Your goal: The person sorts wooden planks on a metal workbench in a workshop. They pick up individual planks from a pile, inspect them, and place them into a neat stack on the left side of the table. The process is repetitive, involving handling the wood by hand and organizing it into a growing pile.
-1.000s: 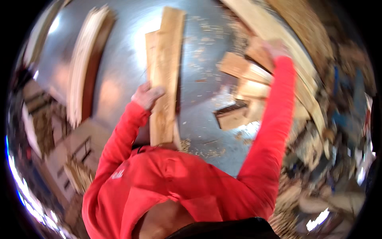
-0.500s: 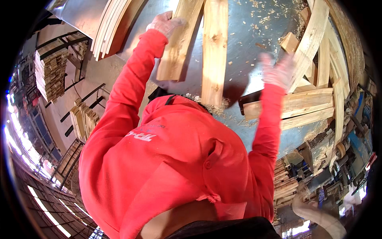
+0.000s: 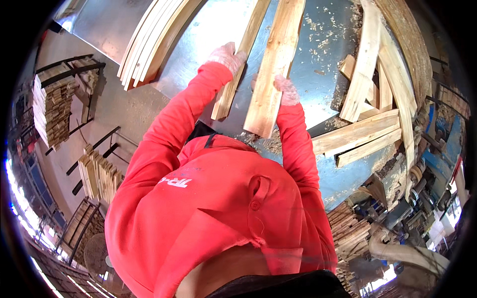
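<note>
My gloved left hand (image 3: 227, 58) is closed on a narrow-looking wooden board (image 3: 230, 92), which slants away across the metal table (image 3: 323, 94). To its right, my gloved right hand (image 3: 287, 91) grips a wider wooden board (image 3: 273, 64) by its right edge, not far from the near end. Fingertips show at that board's left side, so the fingers appear to pass beneath it. The two boards lie side by side with a gap between them.
Several stacked boards (image 3: 154, 44) stand at the table's left. At the right, loose wooden pieces (image 3: 357, 131) lie crossed over one another beside a curved wooden rim (image 3: 405, 39). Wood shavings (image 3: 323, 35) litter the tabletop. Timber stacks (image 3: 52, 109) sit on racks farther left.
My right hand has moved left from beside the loose pieces and taken hold of the wider board. The left-hand board now shows a narrower face, and the wider board slants more.
</note>
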The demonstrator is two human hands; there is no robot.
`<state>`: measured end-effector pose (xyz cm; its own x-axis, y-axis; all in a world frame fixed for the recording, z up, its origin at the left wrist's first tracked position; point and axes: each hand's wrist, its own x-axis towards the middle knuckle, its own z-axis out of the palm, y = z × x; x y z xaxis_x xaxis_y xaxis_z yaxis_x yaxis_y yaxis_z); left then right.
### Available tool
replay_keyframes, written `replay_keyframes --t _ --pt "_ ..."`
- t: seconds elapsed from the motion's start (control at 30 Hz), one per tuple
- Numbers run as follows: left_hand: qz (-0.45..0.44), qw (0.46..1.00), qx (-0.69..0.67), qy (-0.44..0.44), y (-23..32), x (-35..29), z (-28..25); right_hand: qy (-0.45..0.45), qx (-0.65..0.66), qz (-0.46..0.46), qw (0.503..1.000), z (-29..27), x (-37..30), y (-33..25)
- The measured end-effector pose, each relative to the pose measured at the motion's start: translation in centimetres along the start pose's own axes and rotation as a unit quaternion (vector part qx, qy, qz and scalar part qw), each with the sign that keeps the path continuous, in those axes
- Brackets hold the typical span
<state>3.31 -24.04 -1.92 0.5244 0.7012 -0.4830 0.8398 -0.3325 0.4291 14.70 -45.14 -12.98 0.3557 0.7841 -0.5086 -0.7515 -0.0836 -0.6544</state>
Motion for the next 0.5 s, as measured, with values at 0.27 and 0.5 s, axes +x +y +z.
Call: replay_keyframes --t 0.27,0.5 --pt "0.036 0.999 -0.002 -0.003 -1.4 1.4 -3.3 0.131 -0.763 0.04 0.632 -2.5 -6.2 -16.7" --pt "0.014 0.997 0.072 0.01 -3.0 2.4 -4.8 -0.062 -0.935 0.078 0.34 3.0 -5.0 -31.1"
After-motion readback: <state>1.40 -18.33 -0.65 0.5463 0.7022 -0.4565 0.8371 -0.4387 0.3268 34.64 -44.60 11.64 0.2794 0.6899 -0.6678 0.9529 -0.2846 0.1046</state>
